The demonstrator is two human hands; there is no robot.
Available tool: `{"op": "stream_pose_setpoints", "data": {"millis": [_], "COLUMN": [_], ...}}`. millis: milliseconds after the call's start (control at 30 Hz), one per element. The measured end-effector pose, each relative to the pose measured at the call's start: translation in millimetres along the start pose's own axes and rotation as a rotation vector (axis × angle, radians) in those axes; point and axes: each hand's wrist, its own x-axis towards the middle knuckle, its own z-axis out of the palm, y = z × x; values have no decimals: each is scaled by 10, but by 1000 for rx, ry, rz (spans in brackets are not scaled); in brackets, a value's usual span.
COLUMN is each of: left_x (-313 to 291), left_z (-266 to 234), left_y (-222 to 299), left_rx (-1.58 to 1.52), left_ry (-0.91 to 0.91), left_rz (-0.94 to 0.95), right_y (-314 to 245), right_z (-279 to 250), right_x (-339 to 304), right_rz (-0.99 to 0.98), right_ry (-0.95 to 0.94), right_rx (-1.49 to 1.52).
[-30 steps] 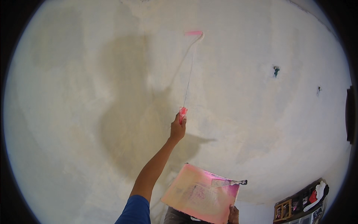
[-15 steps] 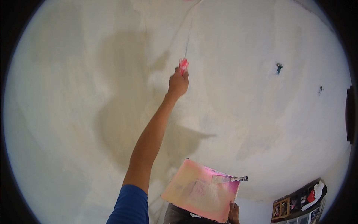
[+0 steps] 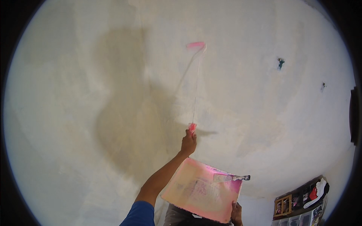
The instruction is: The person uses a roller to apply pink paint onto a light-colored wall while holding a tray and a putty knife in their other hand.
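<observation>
My left hand (image 3: 189, 143) is wrapped round the red handle of a paint roller (image 3: 192, 127), its arm reaching up from the lower edge. A long thin wire shank runs up from the handle to the pink roller head (image 3: 195, 45), which appears to lie against the pale wall (image 3: 241, 90). Below it, my right hand (image 3: 236, 214) grips the lower right edge of a square, pink-stained paint tray (image 3: 203, 190). Lying across the tray's upper right corner is a putty knife (image 3: 230, 177) with a paint-smeared grip.
Two wall openings with wires, a green-tinged one (image 3: 281, 63) and a smaller one (image 3: 323, 86), sit on the right. A dark object (image 3: 354, 116) juts in at the right rim. At lower right stands a shelf (image 3: 298, 199) with a wooden frame and cloths.
My left hand has come down the wall with the roller, close above the tray. The roller head now shows fully. The tray and my right hand have hardly moved.
</observation>
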Motion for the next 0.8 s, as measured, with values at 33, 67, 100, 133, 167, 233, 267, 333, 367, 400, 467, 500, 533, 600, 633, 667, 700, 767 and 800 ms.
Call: {"op": "stream_pose_setpoints", "data": {"millis": [33,67,100,133,167,233,267,333,367,400,467,500,533,600,633,667,700,767,800], "left_x": [112,262,444,629,811,1133,1143,1123,1031,835,384,194,20,-319,-414,-422,-427,-395,-272], "left_z": [20,-10,-59,-119,-182,-301,-303,-362,-361,-333,-394,-432,-463,-478,-496,-518,-535,-598,-686], "left_y": [195,353,512,688,853,923,857,663,409,118,-498,-722,-890,-1156,-1250,-1279,-1306,-1344,-1314], "left_rx": [-48,-44,-41,-69,-95,-187,-185,-118,-52,-9,88,136,137,126,116,113,145,172,183], "left_ry": [21,59,95,108,119,28,24,40,79,31,-42,-75,-115,-187,-217,-219,-195,-172,-152], "left_rz": [30,47,65,59,53,-51,-49,-20,49,48,8,-19,-43,-80,-89,-91,-49,-12,5], "right_y": [-20,-43,-73,-87,-88,-75,-89,-127,-78,28,104,109,116,92,85,91,106,68,0], "right_z": [-15,-12,-11,-21,-25,19,19,22,35,23,16,19,36,17,13,10,9,-4,12], "right_x": [-8,-10,-17,-27,-38,-32,-34,-48,-29,-5,7,12,24,32,29,26,36,17,5], "right_rz": [-23,-21,-19,-17,-12,-114,-112,-80,-83,-104,-121,-96,-75,-42,-10,-7,-13,-15,17], "right_ry": [2,-4,-8,-5,-3,46,48,38,34,33,19,8,8,26,33,35,35,36,32], "right_rx": [29,28,-11,-51,-51,-36,-32,-70,-64,-36,-11,5,17,-4,-18,-21,3,21,13]}}
